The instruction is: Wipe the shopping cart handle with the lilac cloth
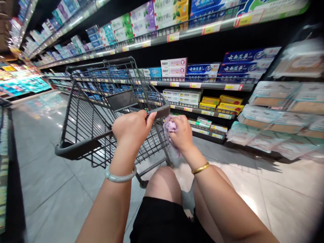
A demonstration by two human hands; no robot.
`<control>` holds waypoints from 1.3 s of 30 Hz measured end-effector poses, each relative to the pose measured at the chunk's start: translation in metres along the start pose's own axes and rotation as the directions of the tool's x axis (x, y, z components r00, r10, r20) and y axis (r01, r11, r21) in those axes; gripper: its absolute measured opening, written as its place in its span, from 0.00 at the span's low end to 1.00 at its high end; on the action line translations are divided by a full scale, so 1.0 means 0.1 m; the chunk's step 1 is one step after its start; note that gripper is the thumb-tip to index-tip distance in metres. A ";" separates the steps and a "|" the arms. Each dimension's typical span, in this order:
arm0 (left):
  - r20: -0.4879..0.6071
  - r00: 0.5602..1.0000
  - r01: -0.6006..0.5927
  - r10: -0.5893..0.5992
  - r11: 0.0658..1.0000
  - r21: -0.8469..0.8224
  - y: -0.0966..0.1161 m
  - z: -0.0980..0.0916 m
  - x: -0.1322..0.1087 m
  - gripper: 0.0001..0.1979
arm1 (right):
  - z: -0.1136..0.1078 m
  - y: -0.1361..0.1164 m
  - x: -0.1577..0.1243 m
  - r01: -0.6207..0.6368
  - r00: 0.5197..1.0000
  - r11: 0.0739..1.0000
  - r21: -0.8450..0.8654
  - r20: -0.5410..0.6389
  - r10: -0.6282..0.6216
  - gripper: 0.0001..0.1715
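Note:
A dark grey wire shopping cart (87, 123) stands in front of me, turned at an angle. My left hand (133, 126) is closed over its handlebar (81, 148), with the thumb lying along the top and the fingers hidden on the far side. To the right of the handle's end, my right hand (181, 133) grips a bunched pale purple cloth (170, 126). Part of the cloth hangs below the fist. Whether the cloth touches the cart's corner, I cannot tell. A flap panel (123, 101) shows inside the basket.
Shelves of toothpaste boxes (249, 65) with price tags run along the right and into the distance. Hanging packs (274, 111) stick out at the far right. Grey tiled floor (48, 182) lies around the cart. Another shelf edge (4, 168) borders the left.

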State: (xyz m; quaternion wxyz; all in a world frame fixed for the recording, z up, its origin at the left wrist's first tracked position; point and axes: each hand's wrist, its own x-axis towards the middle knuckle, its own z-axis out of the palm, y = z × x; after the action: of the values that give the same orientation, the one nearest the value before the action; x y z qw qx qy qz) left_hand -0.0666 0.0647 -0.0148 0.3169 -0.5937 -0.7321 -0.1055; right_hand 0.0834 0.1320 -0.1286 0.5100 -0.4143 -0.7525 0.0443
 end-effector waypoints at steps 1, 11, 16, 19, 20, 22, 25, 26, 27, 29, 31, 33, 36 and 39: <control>-0.002 1.000 0.002 -0.002 1.000 0.001 0.00 0.00 0.00 0.37 | 0.00 0.01 0.00 -0.022 1.000 1.000 -0.006 -0.008 0.022 0.18; -0.007 1.000 0.011 -0.011 1.000 0.025 -0.01 0.01 -0.01 0.37 | 0.11 -0.24 -0.20 0.228 0.965 0.974 -0.008 0.131 -0.226 0.15; -0.010 1.000 0.003 -0.003 1.000 0.024 0.00 0.01 -0.01 0.37 | 0.04 0.04 -0.05 -0.048 0.998 0.998 0.034 -0.047 0.050 0.19; -0.013 1.000 0.010 -0.009 1.000 0.020 0.00 0.01 -0.01 0.36 | 0.09 -0.11 -0.14 0.034 0.996 0.998 0.055 0.077 -0.038 0.18; -0.013 1.000 0.011 -0.011 1.000 0.018 -0.01 0.01 -0.02 0.36 | 0.11 -0.18 -0.18 0.062 0.992 0.996 0.064 0.110 -0.068 0.18; -0.016 1.000 0.012 -0.012 1.000 0.013 -0.01 0.00 -0.02 0.36 | 0.13 -0.25 -0.22 0.105 0.981 0.991 0.081 0.153 -0.116 0.19; -0.014 1.000 0.009 -0.009 1.000 0.007 0.00 0.00 -0.01 0.36 | 0.10 -0.15 -0.16 0.098 0.986 0.987 0.125 0.119 -0.113 0.19; -0.010 1.000 0.009 -0.009 1.000 0.006 0.00 0.00 -0.01 0.37 | 0.08 -0.09 -0.11 0.062 0.995 0.989 0.137 0.066 -0.072 0.19; -0.005 1.000 0.010 -0.010 1.000 0.003 0.00 0.00 -0.01 0.37 | 0.06 -0.03 -0.07 0.020 1.000 0.989 0.149 0.000 -0.020 0.19; 0.003 1.000 0.011 -0.011 1.000 -0.001 0.01 0.00 -0.01 0.38 | 0.03 0.04 -0.01 -0.033 0.991 0.985 0.170 -0.125 0.055 0.20; 0.003 1.000 0.011 -0.011 1.000 -0.005 0.01 -0.01 -0.01 0.38 | 0.02 0.00 0.00 0.030 0.988 0.982 0.184 -0.154 -0.002 0.21; -0.004 1.000 0.012 -0.012 1.000 -0.005 0.01 -0.01 -0.02 0.38 | 0.03 -0.09 -0.01 0.176 0.983 0.968 0.180 -0.092 -0.162 0.21; -0.009 1.000 0.012 -0.012 1.000 -0.007 0.00 -0.01 -0.02 0.38 | 0.05 -0.16 -0.01 0.277 0.961 0.948 0.156 -0.035 -0.275 0.21; 0.010 1.000 0.013 -0.013 1.000 -0.017 0.01 -0.01 -0.02 0.39 | 0.06 -0.11 0.04 0.069 0.987 0.985 0.156 -0.158 -0.044 0.20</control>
State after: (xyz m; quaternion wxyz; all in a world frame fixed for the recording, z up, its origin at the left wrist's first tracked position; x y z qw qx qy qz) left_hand -0.0652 0.0625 -0.0152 0.3076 -0.5921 -0.7365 -0.1111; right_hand 0.0715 0.1301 -0.1231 0.5992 -0.3525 -0.7165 0.0582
